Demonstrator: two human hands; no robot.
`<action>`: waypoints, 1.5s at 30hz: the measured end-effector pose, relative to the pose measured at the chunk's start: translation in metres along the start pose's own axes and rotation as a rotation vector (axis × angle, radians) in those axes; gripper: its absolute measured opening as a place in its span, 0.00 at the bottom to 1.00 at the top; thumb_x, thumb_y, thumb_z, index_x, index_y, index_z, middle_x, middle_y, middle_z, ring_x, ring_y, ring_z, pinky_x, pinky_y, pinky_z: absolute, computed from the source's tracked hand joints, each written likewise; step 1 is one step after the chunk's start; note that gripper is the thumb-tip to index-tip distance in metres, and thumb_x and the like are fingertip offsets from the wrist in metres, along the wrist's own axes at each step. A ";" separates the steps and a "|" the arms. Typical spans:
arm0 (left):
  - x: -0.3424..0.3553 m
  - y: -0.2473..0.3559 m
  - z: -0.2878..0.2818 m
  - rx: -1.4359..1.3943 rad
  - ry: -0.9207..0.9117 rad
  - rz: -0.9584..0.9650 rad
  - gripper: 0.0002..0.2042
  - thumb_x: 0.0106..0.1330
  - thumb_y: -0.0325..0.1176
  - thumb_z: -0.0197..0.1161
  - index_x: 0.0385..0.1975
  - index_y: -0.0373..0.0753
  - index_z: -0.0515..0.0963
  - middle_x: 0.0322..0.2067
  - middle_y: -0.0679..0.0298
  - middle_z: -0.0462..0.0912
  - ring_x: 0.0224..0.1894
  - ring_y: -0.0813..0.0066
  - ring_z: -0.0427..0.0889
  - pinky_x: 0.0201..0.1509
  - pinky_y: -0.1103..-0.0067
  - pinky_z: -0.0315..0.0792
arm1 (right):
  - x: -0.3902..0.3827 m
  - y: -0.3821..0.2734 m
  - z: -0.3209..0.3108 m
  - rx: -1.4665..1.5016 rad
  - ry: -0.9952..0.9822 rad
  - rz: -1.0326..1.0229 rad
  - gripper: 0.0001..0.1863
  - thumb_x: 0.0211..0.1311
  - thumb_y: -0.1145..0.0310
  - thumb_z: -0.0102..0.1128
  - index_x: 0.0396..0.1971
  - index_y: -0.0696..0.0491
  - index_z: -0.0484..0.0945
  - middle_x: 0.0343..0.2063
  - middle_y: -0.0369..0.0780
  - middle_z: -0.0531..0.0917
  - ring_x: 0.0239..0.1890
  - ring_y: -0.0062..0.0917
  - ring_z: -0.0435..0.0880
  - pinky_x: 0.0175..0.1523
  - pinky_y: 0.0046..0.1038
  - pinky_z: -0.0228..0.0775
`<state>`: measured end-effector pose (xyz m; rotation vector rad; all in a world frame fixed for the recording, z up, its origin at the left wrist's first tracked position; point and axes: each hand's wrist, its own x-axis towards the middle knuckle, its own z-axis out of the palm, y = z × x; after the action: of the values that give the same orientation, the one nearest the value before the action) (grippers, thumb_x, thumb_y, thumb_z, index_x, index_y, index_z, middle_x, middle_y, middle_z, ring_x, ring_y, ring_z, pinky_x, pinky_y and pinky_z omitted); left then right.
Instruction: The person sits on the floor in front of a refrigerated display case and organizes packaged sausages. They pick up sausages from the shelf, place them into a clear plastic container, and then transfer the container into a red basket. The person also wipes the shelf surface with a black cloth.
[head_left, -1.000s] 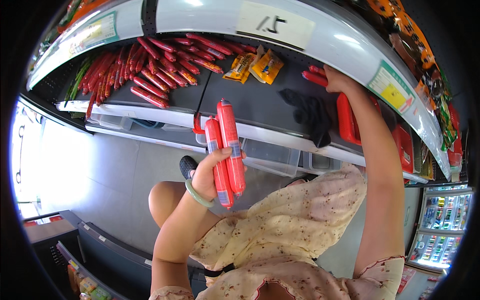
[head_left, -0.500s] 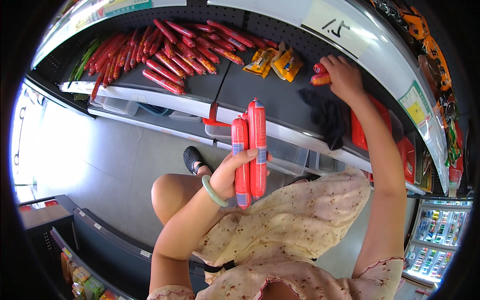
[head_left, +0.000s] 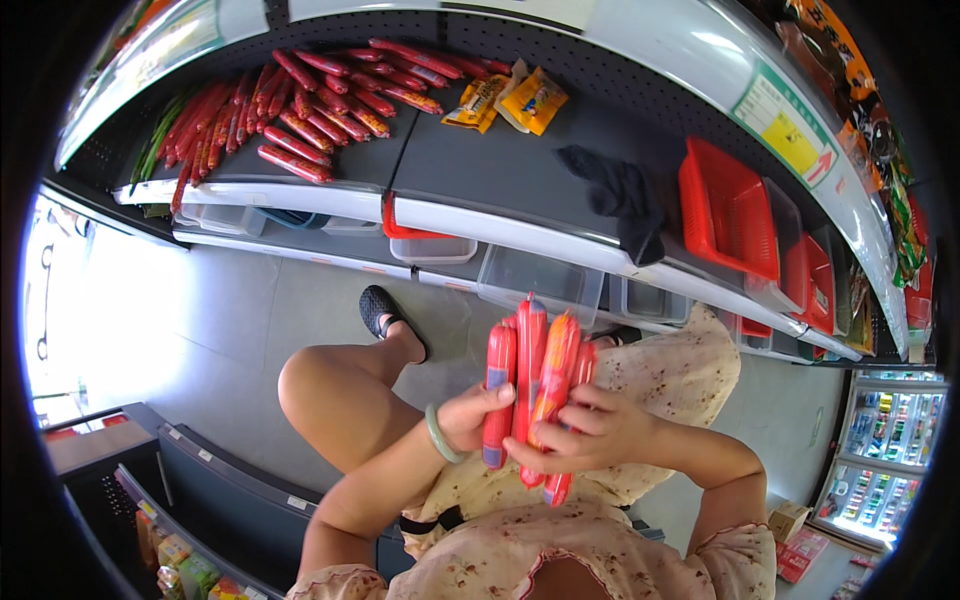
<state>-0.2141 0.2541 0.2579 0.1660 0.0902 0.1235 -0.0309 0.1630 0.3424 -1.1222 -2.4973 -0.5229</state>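
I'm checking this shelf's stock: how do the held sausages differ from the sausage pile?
The held sausages are bunched between the left hand and right hand; the sausage pile lies spread on the shelf. The held sausages are a handful; the sausage pile has many more. Both are long and mostly red.

From where I stand, a green-bordered price label [head_left: 790, 125], with yellow panel and red arrow, is mounted on the upper shelf's white front edge [head_left: 665, 40]. Dark characters mark the orange package [head_left: 838, 40]. Print on the yellow packets [head_left: 537, 100] and the held red sausages [head_left: 500, 350] is too small to read.
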 end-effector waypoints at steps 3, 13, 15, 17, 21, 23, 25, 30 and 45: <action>-0.009 -0.043 -0.026 -0.161 -0.027 -0.064 0.30 0.70 0.45 0.58 0.67 0.36 0.62 0.61 0.54 0.72 0.62 0.64 0.73 0.69 0.67 0.64 | -0.012 -0.016 0.001 0.175 0.007 -0.018 0.17 0.64 0.53 0.54 0.53 0.33 0.74 0.47 0.26 0.71 0.53 0.19 0.67 0.61 0.27 0.63; -0.008 -0.061 -0.071 0.029 -0.125 -0.085 0.47 0.56 0.48 0.72 0.71 0.35 0.52 0.65 0.54 0.65 0.64 0.65 0.70 0.67 0.71 0.64 | -0.059 -0.028 0.018 0.166 -0.153 -0.138 0.18 0.65 0.59 0.53 0.54 0.41 0.74 0.53 0.31 0.71 0.63 0.22 0.64 0.67 0.34 0.64; -0.002 -0.063 -0.061 0.045 -0.002 -0.097 0.46 0.55 0.47 0.71 0.70 0.34 0.54 0.63 0.54 0.68 0.63 0.65 0.71 0.68 0.70 0.64 | -0.063 -0.025 0.014 0.112 -0.079 -0.044 0.18 0.63 0.58 0.54 0.53 0.42 0.74 0.52 0.31 0.72 0.62 0.23 0.64 0.66 0.34 0.66; -0.002 -0.063 -0.051 0.051 0.164 -0.111 0.41 0.54 0.44 0.69 0.67 0.33 0.60 0.60 0.53 0.72 0.59 0.62 0.75 0.67 0.66 0.66 | -0.073 -0.024 0.012 0.021 -0.054 0.077 0.19 0.61 0.57 0.57 0.51 0.42 0.76 0.44 0.31 0.72 0.55 0.23 0.69 0.60 0.33 0.70; 0.007 -0.064 -0.048 -0.092 0.156 -0.031 0.34 0.58 0.41 0.65 0.64 0.34 0.63 0.53 0.51 0.76 0.54 0.55 0.79 0.57 0.62 0.76 | -0.079 -0.025 -0.002 0.132 -0.293 0.427 0.17 0.54 0.61 0.63 0.46 0.43 0.81 0.27 0.31 0.66 0.28 0.19 0.77 0.31 0.25 0.78; 0.010 -0.063 -0.036 -0.074 0.225 0.058 0.34 0.58 0.41 0.64 0.63 0.35 0.63 0.53 0.51 0.77 0.55 0.55 0.78 0.59 0.61 0.75 | -0.086 -0.030 0.002 0.147 -0.249 0.441 0.19 0.52 0.66 0.66 0.47 0.44 0.82 0.29 0.33 0.67 0.31 0.22 0.78 0.33 0.26 0.78; 0.007 -0.066 -0.043 -0.070 0.243 0.094 0.34 0.58 0.42 0.64 0.64 0.35 0.64 0.55 0.51 0.76 0.57 0.56 0.77 0.63 0.62 0.71 | -0.091 -0.035 0.007 0.181 -0.199 0.458 0.23 0.51 0.73 0.65 0.52 0.47 0.81 0.33 0.36 0.71 0.37 0.27 0.80 0.39 0.29 0.79; 0.009 -0.072 -0.062 -0.047 0.243 0.086 0.49 0.50 0.50 0.66 0.72 0.35 0.52 0.68 0.49 0.61 0.66 0.54 0.69 0.69 0.61 0.64 | -0.079 -0.044 0.011 0.490 -0.258 0.615 0.26 0.53 0.79 0.62 0.55 0.52 0.78 0.41 0.42 0.74 0.45 0.35 0.79 0.51 0.31 0.76; -0.008 -0.066 -0.063 -0.013 0.181 0.146 0.40 0.53 0.38 0.68 0.68 0.37 0.60 0.62 0.54 0.70 0.63 0.58 0.72 0.69 0.62 0.64 | -0.071 -0.077 0.048 1.123 0.035 1.368 0.21 0.77 0.64 0.42 0.63 0.60 0.61 0.51 0.46 0.75 0.54 0.30 0.74 0.61 0.32 0.64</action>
<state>-0.2211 0.1979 0.1855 0.1480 0.2577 0.2849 -0.0536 0.0927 0.2537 -1.7187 -1.0215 1.0365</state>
